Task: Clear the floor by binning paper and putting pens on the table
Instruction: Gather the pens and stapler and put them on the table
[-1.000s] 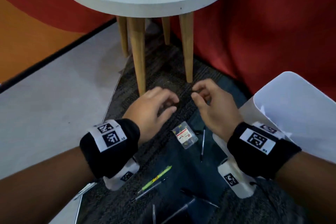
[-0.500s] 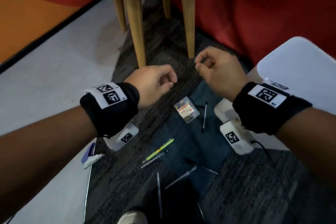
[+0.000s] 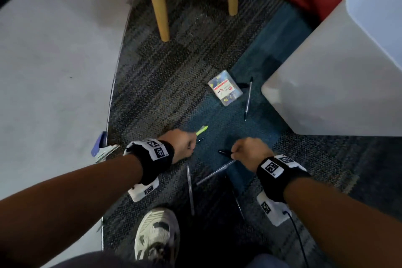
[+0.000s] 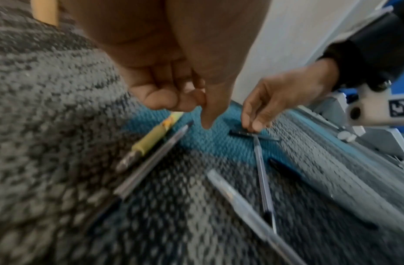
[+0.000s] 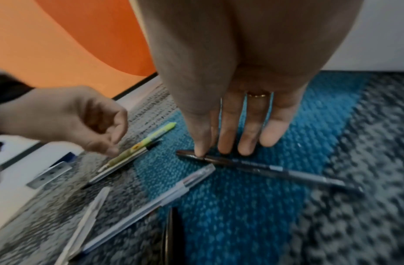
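Several pens lie scattered on the carpet. My right hand (image 5: 210, 150) reaches straight down, and its thumb and fingertips pinch the capped end of a black pen (image 5: 276, 170) that lies flat on the blue carpet patch. My left hand (image 4: 192, 107) hovers with loosely curled fingers just above a yellow-green pen (image 4: 153, 138) and a clear pen (image 4: 151, 163) beside it, holding nothing. Two more clear pens (image 3: 215, 173) (image 3: 190, 189) lie between my wrists. Another pen (image 3: 248, 98) lies by the white bin (image 3: 339, 72). I see no paper.
A small clear plastic box (image 3: 225, 88) lies on the carpet beyond the hands. Wooden table legs (image 3: 158, 2) stand at the back; the tabletop is out of view. My shoe (image 3: 156, 235) is close below the pens. A blue object (image 3: 99, 144) lies at the carpet's left edge.
The head view has tipped down. Both hands dropped from near the table legs to the pens on the carpet. The right fingertips have reached the black pen.
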{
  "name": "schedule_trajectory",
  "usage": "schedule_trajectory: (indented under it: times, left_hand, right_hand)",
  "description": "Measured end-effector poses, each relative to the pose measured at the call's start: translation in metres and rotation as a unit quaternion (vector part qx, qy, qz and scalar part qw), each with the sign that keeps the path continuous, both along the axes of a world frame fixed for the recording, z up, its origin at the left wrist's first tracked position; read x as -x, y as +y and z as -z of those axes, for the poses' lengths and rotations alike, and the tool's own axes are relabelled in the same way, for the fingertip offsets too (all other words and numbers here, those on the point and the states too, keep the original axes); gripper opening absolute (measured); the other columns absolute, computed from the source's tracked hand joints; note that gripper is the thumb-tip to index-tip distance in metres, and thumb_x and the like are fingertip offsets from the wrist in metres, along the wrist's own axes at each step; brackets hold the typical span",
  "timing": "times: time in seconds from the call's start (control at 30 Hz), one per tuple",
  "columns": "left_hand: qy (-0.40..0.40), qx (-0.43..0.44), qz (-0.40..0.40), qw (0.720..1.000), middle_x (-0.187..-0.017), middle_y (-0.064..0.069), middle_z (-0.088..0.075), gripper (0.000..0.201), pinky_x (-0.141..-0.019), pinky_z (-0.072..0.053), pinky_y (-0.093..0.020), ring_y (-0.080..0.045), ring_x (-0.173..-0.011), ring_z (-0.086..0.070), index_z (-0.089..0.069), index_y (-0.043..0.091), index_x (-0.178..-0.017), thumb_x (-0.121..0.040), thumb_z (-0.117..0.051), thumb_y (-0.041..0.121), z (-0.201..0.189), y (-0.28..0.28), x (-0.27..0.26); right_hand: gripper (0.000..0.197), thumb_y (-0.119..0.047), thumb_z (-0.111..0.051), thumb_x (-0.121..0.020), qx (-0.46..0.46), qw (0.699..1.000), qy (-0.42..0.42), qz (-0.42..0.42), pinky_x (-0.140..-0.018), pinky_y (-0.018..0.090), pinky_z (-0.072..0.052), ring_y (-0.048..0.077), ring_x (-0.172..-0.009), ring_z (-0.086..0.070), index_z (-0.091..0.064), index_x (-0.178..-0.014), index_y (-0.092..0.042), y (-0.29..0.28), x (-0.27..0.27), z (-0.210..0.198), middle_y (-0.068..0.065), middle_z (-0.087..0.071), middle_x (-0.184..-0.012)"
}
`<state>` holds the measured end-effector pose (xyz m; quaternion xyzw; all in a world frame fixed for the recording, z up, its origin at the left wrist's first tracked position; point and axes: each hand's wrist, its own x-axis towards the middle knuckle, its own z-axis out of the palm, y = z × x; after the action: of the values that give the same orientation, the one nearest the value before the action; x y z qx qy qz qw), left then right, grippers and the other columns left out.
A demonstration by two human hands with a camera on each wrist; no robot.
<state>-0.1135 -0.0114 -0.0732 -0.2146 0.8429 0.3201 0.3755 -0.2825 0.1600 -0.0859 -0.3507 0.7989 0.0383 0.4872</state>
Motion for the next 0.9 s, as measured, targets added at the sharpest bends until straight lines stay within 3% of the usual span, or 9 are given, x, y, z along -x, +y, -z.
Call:
schedule_trajectory:
  times: [0.07,0.2,0.4,0.53,0.63,0.77,0.83,0.9]
  left_hand:
    - [0.012,0.008,0.025,1.0,-0.093,0.001,-0.053,0.006,-0.069,-0.039,-0.03,-0.022,-0.081,-0.05,-0.049,0.02,-0.098,-0.095,-0.054,0.022,0.008,0.011,-0.006]
    - [0.005,0.039,0.05,0.998,-0.113,-0.002,-0.049,0.021,-0.084,-0.047,-0.036,-0.025,-0.097,-0.054,-0.046,0.019,-0.112,-0.094,-0.055,0.024,0.021,0.013,-0.008]
    - [-0.012,0.078,0.086,0.993,-0.118,-0.012,-0.051,0.023,-0.074,-0.044,-0.038,-0.03,-0.092,-0.054,-0.041,0.015,-0.121,-0.098,-0.043,0.011,0.022,0.01,0.003]
    - [-0.008,0.091,0.084,0.992,-0.131,-0.012,-0.045,0.038,-0.073,-0.041,-0.034,-0.032,-0.101,-0.055,-0.036,0.014,-0.134,-0.098,-0.041,0.006,0.022,0.017,0.002]
    - [0.013,0.101,0.079,0.992,-0.124,-0.013,-0.046,0.039,-0.077,-0.048,-0.041,-0.033,-0.096,-0.056,-0.037,0.013,-0.132,-0.095,-0.042,0.003,0.022,0.022,-0.002]
    - [0.008,0.121,0.073,0.99,-0.116,-0.012,-0.05,0.037,-0.077,-0.052,-0.046,-0.033,-0.093,-0.058,-0.04,0.013,-0.13,-0.094,-0.04,0.004,0.02,0.025,0.0]
    - [-0.001,0.128,0.074,0.989,-0.114,-0.011,-0.051,0.034,-0.075,-0.052,-0.044,-0.033,-0.093,-0.058,-0.043,0.013,-0.127,-0.094,-0.042,0.005,0.019,0.027,0.003]
    - [-0.003,0.135,0.072,0.988,-0.114,-0.01,-0.053,0.031,-0.076,-0.052,-0.042,-0.032,-0.095,-0.058,-0.047,0.013,-0.123,-0.093,-0.045,0.007,0.02,0.029,0.003]
  right_hand:
    - [0.004,-0.035,-0.066,-0.09,-0.005,0.999,0.013,0.035,-0.073,0.032,-0.05,0.023,-0.086,-0.06,-0.063,-0.092,-0.034,0.005,-0.003,0.01,0.003,-0.067,-0.102]
    - [0.013,-0.037,-0.073,-0.084,-0.006,0.995,0.044,0.09,-0.069,0.035,-0.053,0.024,-0.077,-0.059,-0.063,-0.091,-0.033,0.016,-0.01,0.021,0.002,-0.066,-0.093]
    - [0.019,-0.027,-0.058,-0.093,0.031,0.997,0.061,0.027,-0.075,0.039,-0.055,0.03,-0.092,-0.061,-0.061,-0.111,-0.02,0.024,-0.016,0.016,0.008,-0.062,-0.106]
    - [0.015,-0.026,-0.054,-0.095,0.081,0.992,0.042,0.092,-0.066,0.034,-0.044,0.032,-0.083,-0.056,-0.053,-0.103,-0.013,0.028,-0.023,0.01,0.007,-0.055,-0.088]
    - [0.012,-0.024,-0.047,-0.098,0.079,0.993,0.004,0.089,-0.06,0.032,-0.036,0.029,-0.071,-0.051,-0.049,-0.089,-0.017,0.037,-0.029,0.01,0.003,-0.049,-0.069]
    - [0.02,-0.04,-0.058,-0.09,0.009,0.999,-0.023,0.025,-0.06,0.03,-0.044,0.024,-0.072,-0.06,-0.057,-0.082,-0.022,0.047,-0.038,0.009,0.001,-0.058,-0.073]
    - [0.028,-0.052,-0.066,-0.081,-0.032,0.999,-0.029,0.002,-0.066,0.031,-0.051,0.022,-0.077,-0.063,-0.057,-0.076,-0.026,0.046,-0.043,0.011,0.001,-0.063,-0.08]
    - [0.034,-0.058,-0.068,-0.077,-0.052,0.998,-0.016,-0.023,-0.076,0.035,-0.055,0.025,-0.085,-0.064,-0.058,-0.08,-0.026,0.046,-0.047,0.014,0.003,-0.065,-0.089]
